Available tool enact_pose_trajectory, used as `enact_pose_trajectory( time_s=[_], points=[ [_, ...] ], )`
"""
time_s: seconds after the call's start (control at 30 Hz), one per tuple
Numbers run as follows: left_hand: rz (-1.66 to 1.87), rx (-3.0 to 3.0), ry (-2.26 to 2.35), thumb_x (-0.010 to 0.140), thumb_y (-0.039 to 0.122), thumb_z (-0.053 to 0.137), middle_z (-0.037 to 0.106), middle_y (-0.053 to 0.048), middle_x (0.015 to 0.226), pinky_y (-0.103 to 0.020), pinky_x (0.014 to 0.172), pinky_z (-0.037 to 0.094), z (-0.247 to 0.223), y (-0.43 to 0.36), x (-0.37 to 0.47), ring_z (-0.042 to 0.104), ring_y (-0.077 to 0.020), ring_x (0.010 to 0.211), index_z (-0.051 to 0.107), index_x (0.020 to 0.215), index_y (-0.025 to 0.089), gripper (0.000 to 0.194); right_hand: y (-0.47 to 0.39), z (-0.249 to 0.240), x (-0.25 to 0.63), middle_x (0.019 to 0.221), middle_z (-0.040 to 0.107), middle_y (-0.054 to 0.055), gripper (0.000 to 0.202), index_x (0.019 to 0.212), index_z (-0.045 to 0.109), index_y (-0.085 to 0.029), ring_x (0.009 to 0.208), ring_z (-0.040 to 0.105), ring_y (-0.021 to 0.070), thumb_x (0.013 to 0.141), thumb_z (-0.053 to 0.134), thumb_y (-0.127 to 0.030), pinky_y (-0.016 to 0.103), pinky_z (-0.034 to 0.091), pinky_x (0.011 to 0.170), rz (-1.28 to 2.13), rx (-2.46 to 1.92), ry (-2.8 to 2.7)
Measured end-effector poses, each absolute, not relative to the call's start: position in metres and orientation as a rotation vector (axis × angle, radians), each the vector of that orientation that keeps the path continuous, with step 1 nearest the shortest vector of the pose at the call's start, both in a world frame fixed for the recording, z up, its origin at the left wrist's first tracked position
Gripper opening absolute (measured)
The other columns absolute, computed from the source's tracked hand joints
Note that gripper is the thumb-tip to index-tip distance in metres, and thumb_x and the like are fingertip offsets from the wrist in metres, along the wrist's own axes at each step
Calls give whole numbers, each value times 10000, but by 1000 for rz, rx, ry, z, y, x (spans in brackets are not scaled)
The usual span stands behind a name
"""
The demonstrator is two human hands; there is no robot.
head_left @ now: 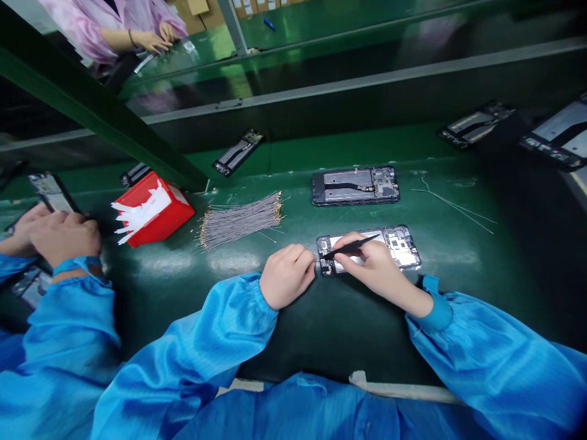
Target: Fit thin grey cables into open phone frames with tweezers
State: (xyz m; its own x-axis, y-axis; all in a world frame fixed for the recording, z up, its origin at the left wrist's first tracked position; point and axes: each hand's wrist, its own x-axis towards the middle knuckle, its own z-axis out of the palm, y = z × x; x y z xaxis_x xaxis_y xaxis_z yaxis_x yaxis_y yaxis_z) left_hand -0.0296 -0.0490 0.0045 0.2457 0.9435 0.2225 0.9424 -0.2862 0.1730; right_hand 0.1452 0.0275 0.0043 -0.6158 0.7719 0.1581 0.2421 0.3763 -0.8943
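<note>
Phone frame [404,247] stretches lengthwise rightward from left grip [287,276], hold unclear from here, beneath right grip [372,264], clamped on black tool [354,245].

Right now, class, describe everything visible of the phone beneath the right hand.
The opened phone lies flat on the green table, lengthwise left to right. It has a dark frame, silvery, metallic-looking middle and small components at both ends. The right hand partly covers it, a black tool's tip at its left end; whether the left hand touches is unclear.

Coverless phone [402,245] flat beneath slim black tool [352,245]
</note>
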Motion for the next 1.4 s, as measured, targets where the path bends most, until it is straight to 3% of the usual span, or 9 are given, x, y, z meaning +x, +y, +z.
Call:
enact_pose_trajectory(
  time_s=[0.57, 0.87, 1.27, 1.4],
  points=[
    [400, 2529, 1879, 845, 202, 402, 516, -14, 682, -242, 581, 370, 4, -50, -29, 467, -132, 648, 537, 717, 169, 189, 29, 4, 146, 795, 635, 30, 72, 810, 587, -180, 741, 601, 148, 763, 542, -150, 271, 482, 671, 1161, -821, -2128],
    [358, 2548, 1836, 840, 201, 383, 511, -18, 676, -251, 575, 361, 6, -50, -29, 461, -139, 643, 531, 726, 172, 189, 23, 2, 147, 864, 605, 46, 135, 917, 528, -214, 819, 575, 165, 801, 486, -158, 313, 484, 721, 1018, -586, -2263],
    [347, 2454, 1778, 819, 211, 400, 516, -14, 683, -240, 582, 368, 10, -49, -28, 467, -134, 642, 527, 736, 172, 157, 17, 5, 144, 823, 603, 91, 140, 883, 507, -170, 781, 547, 198, 798, 429, -91, 349, 480, 676, 722, -404, -2443],
    [322, 2416, 1762, 814, 217, 419, 518, -8, 687, -245, 604, 371, 11, -48, -29, 474, -132, 650, 527, 733, 174, 142, 16, 5, 141, 832, 610, 83, 158, 889, 515, -177, 788, 548, 199, 787, 438, -85, 350, 482, 676, 768, -397, -2455]
  ],
)
